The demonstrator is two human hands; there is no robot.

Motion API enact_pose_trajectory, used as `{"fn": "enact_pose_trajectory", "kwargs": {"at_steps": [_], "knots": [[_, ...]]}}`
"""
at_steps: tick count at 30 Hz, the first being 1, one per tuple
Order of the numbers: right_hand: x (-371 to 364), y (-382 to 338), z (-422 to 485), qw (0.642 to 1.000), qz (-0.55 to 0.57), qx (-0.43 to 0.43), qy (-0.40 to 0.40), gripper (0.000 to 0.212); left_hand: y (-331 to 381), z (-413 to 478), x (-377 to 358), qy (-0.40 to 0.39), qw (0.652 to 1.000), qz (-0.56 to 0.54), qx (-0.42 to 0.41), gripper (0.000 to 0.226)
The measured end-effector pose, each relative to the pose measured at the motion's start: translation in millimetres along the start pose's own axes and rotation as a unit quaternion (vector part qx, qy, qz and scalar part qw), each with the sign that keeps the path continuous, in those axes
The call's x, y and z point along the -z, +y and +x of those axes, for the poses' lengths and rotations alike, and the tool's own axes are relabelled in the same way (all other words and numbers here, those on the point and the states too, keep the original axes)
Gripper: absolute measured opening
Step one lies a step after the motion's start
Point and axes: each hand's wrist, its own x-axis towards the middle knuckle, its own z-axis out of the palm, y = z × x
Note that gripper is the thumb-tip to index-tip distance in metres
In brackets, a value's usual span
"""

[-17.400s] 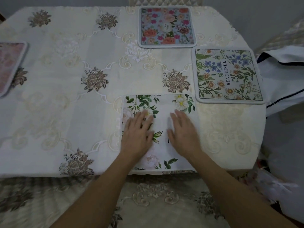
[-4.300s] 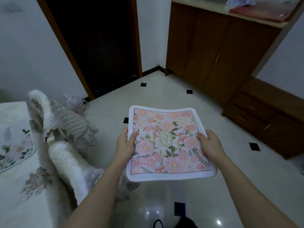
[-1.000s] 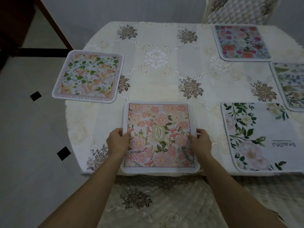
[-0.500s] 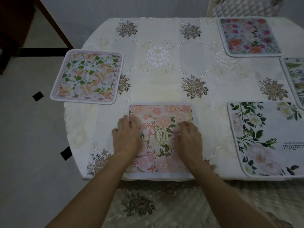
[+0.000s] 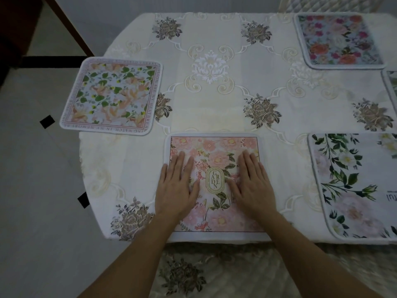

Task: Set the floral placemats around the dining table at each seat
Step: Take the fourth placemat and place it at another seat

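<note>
A pink floral placemat [image 5: 214,147] with a "GARDEN" oval lies flat at the near edge of the dining table [image 5: 214,100]. My left hand [image 5: 176,186] and my right hand [image 5: 252,186] rest palm-down on it, fingers spread, one on each side of the oval. Other placemats lie around the table: an orange-and-green one [image 5: 111,96] at the left, a blue one with red flowers [image 5: 339,39] at the far right, a white one with green leaves [image 5: 354,186] at the near right, and a sliver of another [image 5: 392,84] at the right edge.
The table wears a cream embroidered cloth that hangs over the near edge [image 5: 214,265]. A quilted chair back [image 5: 330,4] stands behind the far right side. Pale tiled floor [image 5: 32,190] with black diamonds lies to the left, beside a dark door frame [image 5: 68,26].
Since a second ago my hands let go of the pink placemat's side edges and moved onto its top. In the last half second they slid apart and spread flat.
</note>
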Motion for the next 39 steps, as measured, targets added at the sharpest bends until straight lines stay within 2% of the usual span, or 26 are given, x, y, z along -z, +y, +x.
{"fn": "enact_pose_trajectory", "kwargs": {"at_steps": [7,12,16,25,29,34,39], "knots": [[9,2,1,0.999,0.014,-0.009,-0.027,0.082,0,1,2,-0.004,1.000,-0.014,0.013,0.068],[42,3,-6,0.998,0.013,-0.012,-0.053,0.083,3,-5,38,0.004,0.999,-0.035,-0.002,0.065],[79,1,-17,0.999,0.007,-0.021,-0.034,0.091,4,-15,74,0.037,0.999,-0.025,0.007,0.072],[156,-5,-28,0.997,-0.021,-0.007,0.074,0.063,32,-36,143,0.107,0.994,0.011,-0.018,0.068],[185,-11,-38,0.992,-0.027,0.002,0.124,0.059,46,-41,162,0.144,0.989,0.019,-0.030,0.064],[195,-14,-63,0.984,-0.042,0.026,0.169,0.058,61,-50,169,0.161,0.986,0.015,-0.045,0.065],[184,-16,-75,0.987,-0.042,0.034,0.154,0.058,70,-69,158,0.152,0.988,0.007,-0.031,0.065]]}}
